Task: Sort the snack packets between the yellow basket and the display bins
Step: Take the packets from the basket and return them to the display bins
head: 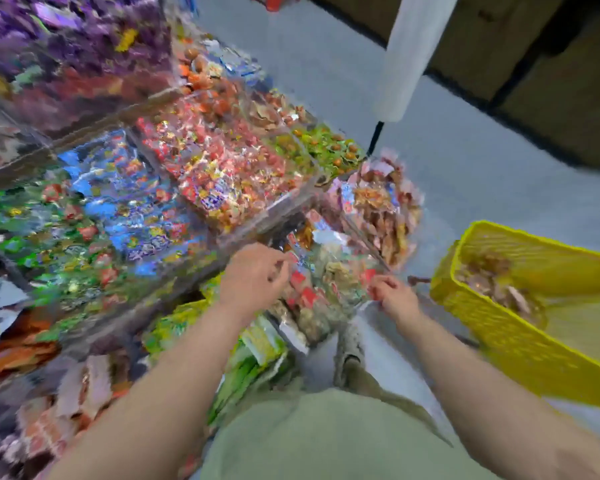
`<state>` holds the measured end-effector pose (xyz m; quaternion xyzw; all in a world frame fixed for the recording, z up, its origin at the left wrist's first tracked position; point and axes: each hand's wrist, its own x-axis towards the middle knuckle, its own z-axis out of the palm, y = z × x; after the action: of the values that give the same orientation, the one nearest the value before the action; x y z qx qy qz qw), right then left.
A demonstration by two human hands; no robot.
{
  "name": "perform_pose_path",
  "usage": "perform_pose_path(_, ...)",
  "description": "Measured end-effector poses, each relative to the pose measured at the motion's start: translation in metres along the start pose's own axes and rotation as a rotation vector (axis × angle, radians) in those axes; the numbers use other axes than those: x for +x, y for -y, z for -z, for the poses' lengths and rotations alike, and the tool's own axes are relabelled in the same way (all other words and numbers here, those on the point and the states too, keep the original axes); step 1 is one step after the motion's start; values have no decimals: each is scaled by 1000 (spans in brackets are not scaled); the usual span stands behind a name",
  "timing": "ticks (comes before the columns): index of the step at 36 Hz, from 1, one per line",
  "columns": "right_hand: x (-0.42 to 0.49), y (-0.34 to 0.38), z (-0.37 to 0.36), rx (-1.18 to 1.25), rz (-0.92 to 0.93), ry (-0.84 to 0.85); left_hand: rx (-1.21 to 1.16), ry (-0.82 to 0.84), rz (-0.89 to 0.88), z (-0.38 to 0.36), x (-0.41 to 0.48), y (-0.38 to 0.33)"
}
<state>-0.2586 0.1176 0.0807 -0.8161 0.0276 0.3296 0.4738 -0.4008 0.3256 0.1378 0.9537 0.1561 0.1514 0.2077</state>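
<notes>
From my feed, I judge the sorting only partly done. The yellow basket (482, 327), low on the right, has a heap of brown packets (492, 282) in it, and the display bins (222, 174) on the left are piled with bright wrappers. Both hands work over the nearest bin, near the basket. The left hand (257, 275) curls its fingers over the red and brown snack packets (326, 282) there. The right hand (394, 296) curls at that bin's near edge. Blur hides each grip: I cannot tell whether either is clamped on a packet or merely touching.
</notes>
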Motion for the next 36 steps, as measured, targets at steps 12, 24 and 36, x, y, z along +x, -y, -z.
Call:
perform_pose_path(12, -134, -220, 97, 234, -792, -221, -469, 770, 723, -135, -55, -43)
perform_pose_path(24, -164, -264, 180, 595, -834, -413, -409, 998, 922, -199, -35, -133)
perform_pose_path(36, -113, -282, 290, 522, -813, -351, -297, 1046, 736, -256, -10, -223)
